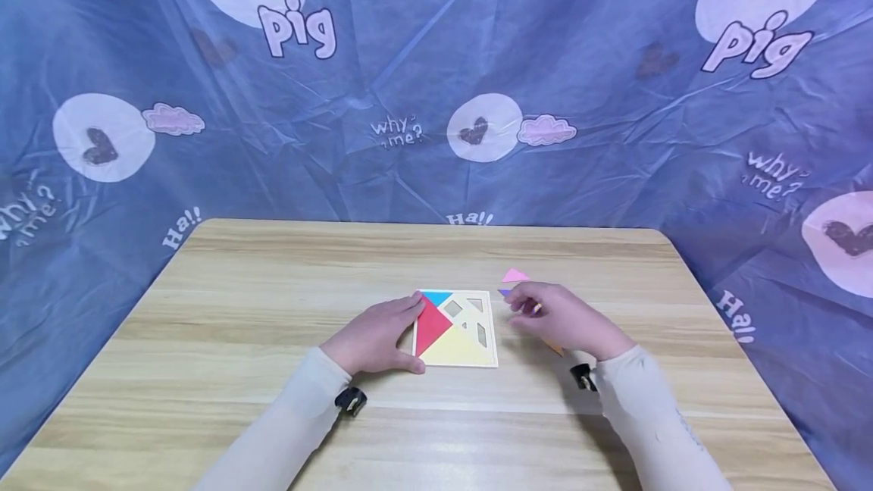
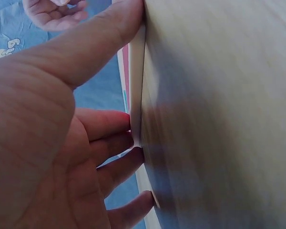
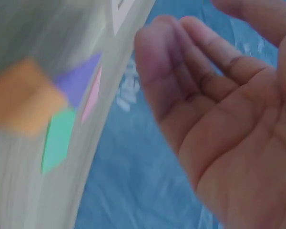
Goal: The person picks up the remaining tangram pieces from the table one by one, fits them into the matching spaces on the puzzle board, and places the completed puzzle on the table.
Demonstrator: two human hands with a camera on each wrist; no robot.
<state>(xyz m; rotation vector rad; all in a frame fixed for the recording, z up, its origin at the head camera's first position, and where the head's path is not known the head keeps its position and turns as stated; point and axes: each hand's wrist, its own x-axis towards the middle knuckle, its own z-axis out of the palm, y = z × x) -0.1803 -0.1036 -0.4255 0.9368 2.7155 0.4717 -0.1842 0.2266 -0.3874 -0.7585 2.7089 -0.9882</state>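
Observation:
A square tangram board [image 1: 494,339] with a pale frame lies mid-table. In it sit a blue triangle [image 1: 435,298], a red triangle [image 1: 430,325] and a pale yellow triangle [image 1: 461,349]; several cut-out shapes show at its upper right. My left hand [image 1: 377,335] touches the board's left side, fairly straight fingers and thumb spread along the edge. To the right of the board my right hand [image 1: 566,317] hovers with loosely bent fingers, its palm bare in the right wrist view. Near it lie a pink triangle [image 1: 514,276], a purple triangle [image 3: 79,81], a green parallelogram [image 3: 58,139] and a blurred orange piece [image 3: 28,98].
The wooden table [image 1: 273,279] has a far edge against a blue printed cloth [image 1: 402,59], which also hangs at both sides. Dark wrist cameras [image 1: 351,401] sit at both sleeves.

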